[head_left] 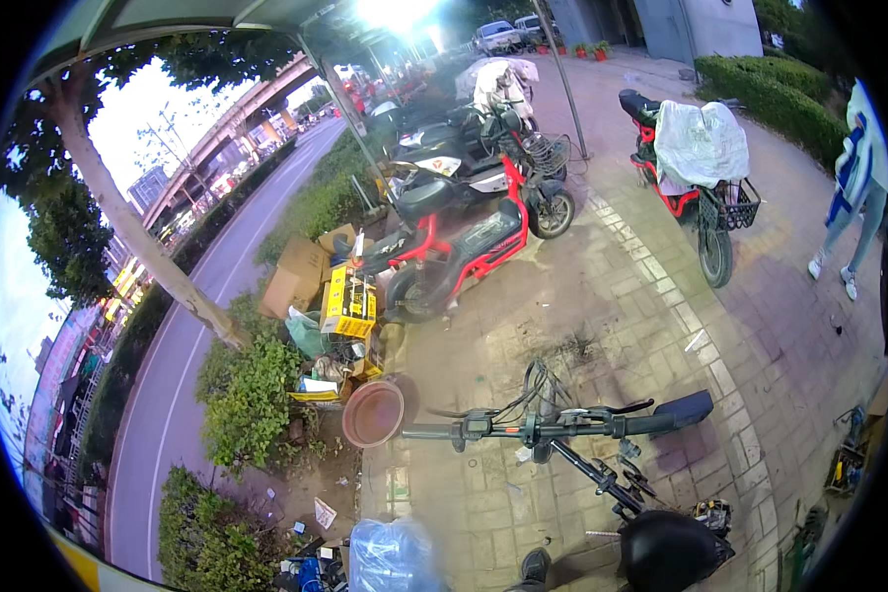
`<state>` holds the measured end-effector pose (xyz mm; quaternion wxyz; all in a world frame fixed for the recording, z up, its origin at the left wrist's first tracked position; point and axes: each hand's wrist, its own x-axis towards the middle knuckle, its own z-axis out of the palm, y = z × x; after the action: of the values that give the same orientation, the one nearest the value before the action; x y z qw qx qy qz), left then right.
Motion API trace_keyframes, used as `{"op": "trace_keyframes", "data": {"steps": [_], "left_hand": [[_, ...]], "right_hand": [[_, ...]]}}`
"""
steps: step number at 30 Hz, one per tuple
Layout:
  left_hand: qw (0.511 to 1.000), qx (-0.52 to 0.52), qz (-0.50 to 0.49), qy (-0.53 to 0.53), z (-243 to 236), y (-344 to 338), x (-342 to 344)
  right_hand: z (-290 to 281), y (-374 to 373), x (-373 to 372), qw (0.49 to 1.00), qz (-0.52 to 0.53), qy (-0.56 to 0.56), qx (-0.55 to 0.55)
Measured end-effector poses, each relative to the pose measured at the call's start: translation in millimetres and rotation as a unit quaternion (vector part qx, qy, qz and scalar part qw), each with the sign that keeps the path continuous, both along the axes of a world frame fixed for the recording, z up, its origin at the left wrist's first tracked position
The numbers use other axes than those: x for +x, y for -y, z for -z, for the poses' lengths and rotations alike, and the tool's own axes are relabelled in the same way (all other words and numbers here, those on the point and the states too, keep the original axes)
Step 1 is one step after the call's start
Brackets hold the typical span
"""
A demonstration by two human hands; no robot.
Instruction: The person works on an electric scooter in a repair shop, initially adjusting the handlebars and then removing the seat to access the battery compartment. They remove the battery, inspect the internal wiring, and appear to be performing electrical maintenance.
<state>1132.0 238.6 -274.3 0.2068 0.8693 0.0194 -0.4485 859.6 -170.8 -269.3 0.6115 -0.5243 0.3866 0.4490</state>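
Note:
Neither of my hands is in the head view. A black bicycle-style two-wheeler with a straight handlebar [562,428] stands just below the middle of the view, its black saddle [666,548] near the lower edge. My dark shoe [535,564] shows on the paving left of the saddle. A translucent blue plastic-wrapped bundle [390,557] lies at the bottom, left of my foot.
A red-and-black scooter [493,237] stands among others. A covered scooter [701,148] is at right, near a walking person [858,197]. Cardboard boxes [296,271], a yellow carton [350,301] and a round basin [373,412] line the left edge by shrubs [237,395].

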Motion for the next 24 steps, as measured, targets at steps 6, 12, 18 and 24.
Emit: {"op": "trace_keyframes", "data": {"steps": [6,12,18,24], "left_hand": [[0.999,0.014,0.026,-0.011,-13.2,-14.8,20.3],[0.995,0.061,0.076,-0.025,-22.7,9.8,19.3],[0.974,0.114,0.192,-0.036,-9.9,70.3,19.7],[0.955,-0.075,0.284,0.042,144.8,142.5,50.8]], "right_hand": [[14.3,-8.5,8.6,0.966,0.131,-0.197,0.109],[108.4,4.8,-45.7,0.987,-0.157,-0.026,-0.017],[132.9,19.8,-1.5,0.976,-0.212,0.032,-0.04],[217.6,36.7,26.6,0.955,-0.279,0.089,-0.052]]}}
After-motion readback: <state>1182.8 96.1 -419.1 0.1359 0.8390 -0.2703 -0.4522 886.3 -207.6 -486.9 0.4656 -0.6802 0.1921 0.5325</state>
